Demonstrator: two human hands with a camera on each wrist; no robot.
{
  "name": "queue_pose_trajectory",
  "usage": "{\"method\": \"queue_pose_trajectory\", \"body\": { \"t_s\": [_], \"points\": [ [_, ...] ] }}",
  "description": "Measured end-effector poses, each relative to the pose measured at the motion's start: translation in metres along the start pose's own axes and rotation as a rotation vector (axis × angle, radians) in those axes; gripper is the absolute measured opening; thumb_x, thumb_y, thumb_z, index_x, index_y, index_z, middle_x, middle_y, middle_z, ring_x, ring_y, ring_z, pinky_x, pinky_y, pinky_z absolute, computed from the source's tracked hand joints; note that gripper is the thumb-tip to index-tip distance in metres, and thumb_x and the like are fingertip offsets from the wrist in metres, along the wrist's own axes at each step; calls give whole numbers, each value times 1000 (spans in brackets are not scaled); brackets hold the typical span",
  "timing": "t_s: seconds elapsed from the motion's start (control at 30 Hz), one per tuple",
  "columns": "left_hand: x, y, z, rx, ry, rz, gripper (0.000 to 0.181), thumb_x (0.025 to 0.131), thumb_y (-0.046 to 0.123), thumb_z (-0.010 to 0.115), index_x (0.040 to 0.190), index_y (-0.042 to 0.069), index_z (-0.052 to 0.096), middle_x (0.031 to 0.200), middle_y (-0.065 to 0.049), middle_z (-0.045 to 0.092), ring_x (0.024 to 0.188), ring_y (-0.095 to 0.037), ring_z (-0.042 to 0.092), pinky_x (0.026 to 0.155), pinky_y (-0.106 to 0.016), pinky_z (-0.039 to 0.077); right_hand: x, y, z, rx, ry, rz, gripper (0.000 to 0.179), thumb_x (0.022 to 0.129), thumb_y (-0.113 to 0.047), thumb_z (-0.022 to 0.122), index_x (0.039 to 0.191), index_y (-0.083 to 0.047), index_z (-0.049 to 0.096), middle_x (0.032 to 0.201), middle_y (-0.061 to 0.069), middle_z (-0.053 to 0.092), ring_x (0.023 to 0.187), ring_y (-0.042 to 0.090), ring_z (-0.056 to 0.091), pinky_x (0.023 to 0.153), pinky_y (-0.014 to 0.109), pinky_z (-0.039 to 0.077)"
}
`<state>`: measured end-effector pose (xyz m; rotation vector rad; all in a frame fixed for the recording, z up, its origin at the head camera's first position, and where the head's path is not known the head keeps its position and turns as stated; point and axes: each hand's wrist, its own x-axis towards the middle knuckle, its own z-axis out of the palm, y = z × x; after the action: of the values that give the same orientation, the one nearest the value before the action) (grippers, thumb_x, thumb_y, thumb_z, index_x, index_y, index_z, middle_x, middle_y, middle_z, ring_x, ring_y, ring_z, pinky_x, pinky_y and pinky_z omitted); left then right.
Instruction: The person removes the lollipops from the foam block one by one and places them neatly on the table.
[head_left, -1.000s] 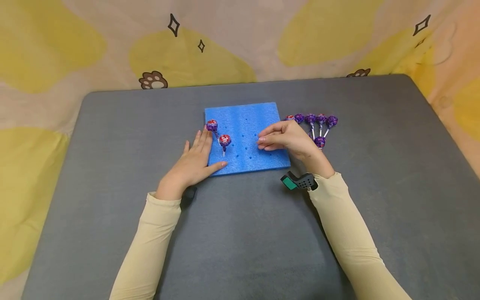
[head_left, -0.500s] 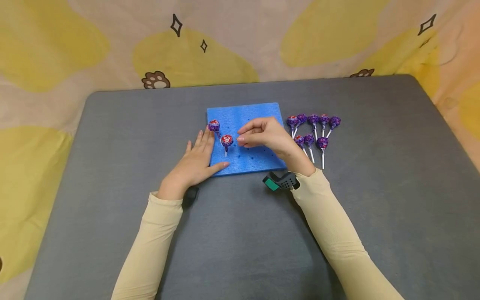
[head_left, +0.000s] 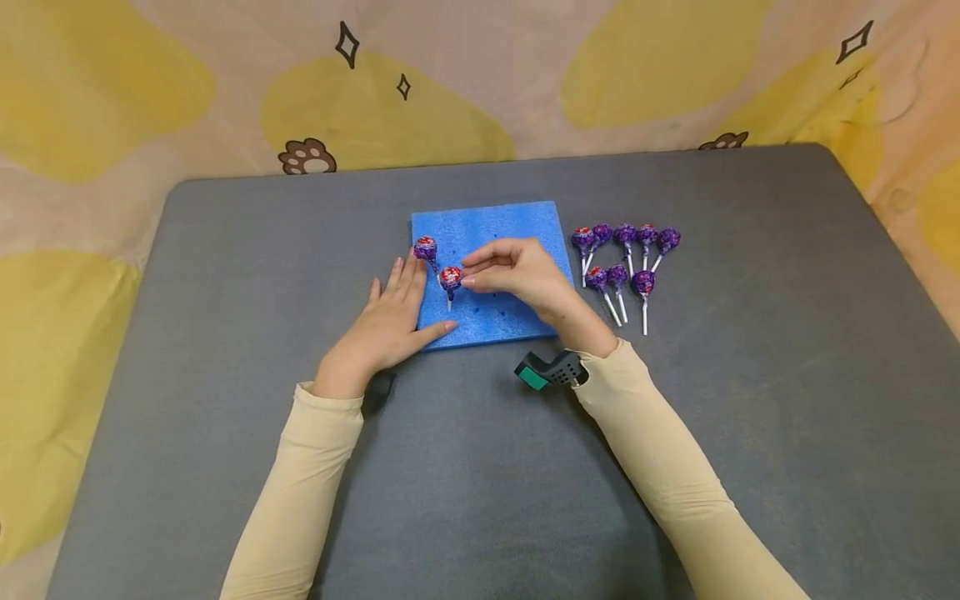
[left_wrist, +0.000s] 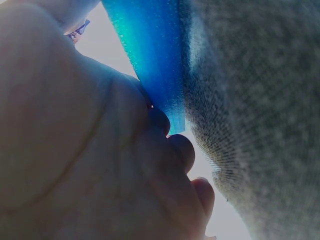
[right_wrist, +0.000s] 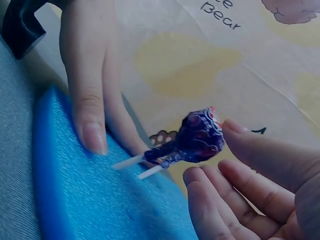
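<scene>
A blue foam board dotted with small holes lies on the grey table. Two lollipops in purple and red wrappers stand in its left part, a rear lollipop and a front lollipop. My left hand rests along the board's left edge, fingers straight, thumb over the front corner. Beside the front lollipop is my right hand. In the right wrist view, its thumb and fingers are apart near the lollipop head; whether the thumb touches it I cannot tell. There the second lollipop is mostly hidden.
Several more lollipops lie in two rough rows on the table, right of the board. A patterned cloth hangs behind the table's far edge. A dark wrist strap sits on my right wrist.
My right hand has moved left across the board to the front lollipop, uncovering the lollipops on the right. The left hand and both standing lollipops stay where they were.
</scene>
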<state>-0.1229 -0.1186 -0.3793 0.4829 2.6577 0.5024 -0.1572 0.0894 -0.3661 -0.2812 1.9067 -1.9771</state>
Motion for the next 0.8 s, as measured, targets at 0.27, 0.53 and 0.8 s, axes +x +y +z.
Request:
{"method": "queue_pose_trajectory", "body": {
  "t_s": [0.27, 0.53, 0.8],
  "points": [
    [1, 0, 1, 9, 6, 1, 94, 93, 55, 47, 149, 0, -4, 155, -13, -16, 141, -29, -15, 110, -54, -4, 1, 4, 6, -50, 7, -22, 31, 79, 7, 71, 108, 12, 63, 98, 14, 69, 84, 14, 67, 80, 29, 52],
    [1, 0, 1, 6, 9, 13, 93, 93, 54, 47, 149, 0, -5, 155, -14, -15, 141, -29, -15, 110, -55, -4, 1, 5, 11, -83, 23, -30, 28, 80, 5, 71, 107, 11, 64, 96, 15, 68, 82, 13, 66, 77, 28, 53],
    [0, -1, 1, 8, 7, 17, 93, 93, 53, 47, 148, -1, -6, 155, -15, -15, 141, -29, -16, 110, -55, -4, 0, 3, 15, -83, 31, -21, 26, 80, 4, 71, 105, 11, 65, 92, 12, 69, 80, 13, 66, 76, 27, 52]
  ]
}}
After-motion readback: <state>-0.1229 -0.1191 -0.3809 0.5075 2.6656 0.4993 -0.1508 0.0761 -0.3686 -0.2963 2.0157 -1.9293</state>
